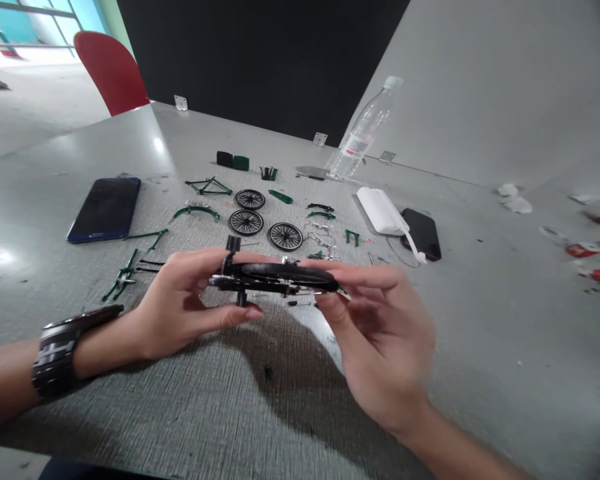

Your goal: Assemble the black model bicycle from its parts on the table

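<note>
A black model bicycle assembly [280,275], with a wheel seen edge-on and pedals at its left end, is held above the table between both hands. My left hand [195,290] grips the pedal end, thumb below and fingers behind. My right hand [380,320] pinches the wheel's right end between thumb and fingers. Behind the hands lie loose spoked wheels [285,237], a green bicycle frame [209,186], a green curved mudguard [197,211] and a green forked part [122,277]. Part of the assembly is hidden by the left fingers.
A dark phone [105,208] lies at left. At right are a white case [381,211], a black phone-like object [422,233] and a plastic bottle [363,133] by the partition. Dark and green small blocks [233,161] sit at the back. A red chair [111,70] stands beyond.
</note>
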The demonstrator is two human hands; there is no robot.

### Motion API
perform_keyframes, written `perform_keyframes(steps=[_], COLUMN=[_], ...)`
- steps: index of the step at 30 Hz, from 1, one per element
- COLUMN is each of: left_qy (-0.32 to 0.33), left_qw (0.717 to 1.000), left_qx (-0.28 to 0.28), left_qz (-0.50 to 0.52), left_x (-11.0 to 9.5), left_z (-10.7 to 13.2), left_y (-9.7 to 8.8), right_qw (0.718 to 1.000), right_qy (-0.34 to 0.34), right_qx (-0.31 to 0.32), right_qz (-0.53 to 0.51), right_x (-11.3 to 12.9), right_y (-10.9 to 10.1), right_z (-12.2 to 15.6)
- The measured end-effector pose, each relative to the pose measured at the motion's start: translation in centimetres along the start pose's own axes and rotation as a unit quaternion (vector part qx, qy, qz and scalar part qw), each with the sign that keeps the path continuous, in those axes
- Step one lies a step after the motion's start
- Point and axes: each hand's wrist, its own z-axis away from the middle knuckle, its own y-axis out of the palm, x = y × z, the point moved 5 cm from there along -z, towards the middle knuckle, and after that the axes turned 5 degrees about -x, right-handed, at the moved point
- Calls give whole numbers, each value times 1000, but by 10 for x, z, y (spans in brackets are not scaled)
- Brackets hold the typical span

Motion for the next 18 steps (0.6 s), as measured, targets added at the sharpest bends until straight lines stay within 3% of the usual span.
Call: perform_keyframes(steps=[5,11,15,18], left_qy=[139,220,236,268], left_qw=[976,934,926,918], left_qx=[-15,-74,-42,-7], left_qz=[-168,-271,-291,-291], left_x=[-20,-28,-28,-32], left_z=[-5,1,2,0], left_y=[-16,-23,-19,-15], right_qw=[993,979,966,954], right_qy=[-84,-124,-115,-126], right_qx=[49,130,152,213], right_qz=[60,96,172,167], right_x=[0,-10,-8,-1], right_y=[-6,-12,-13,-9], right_z=[-6,-14,-22,-22])
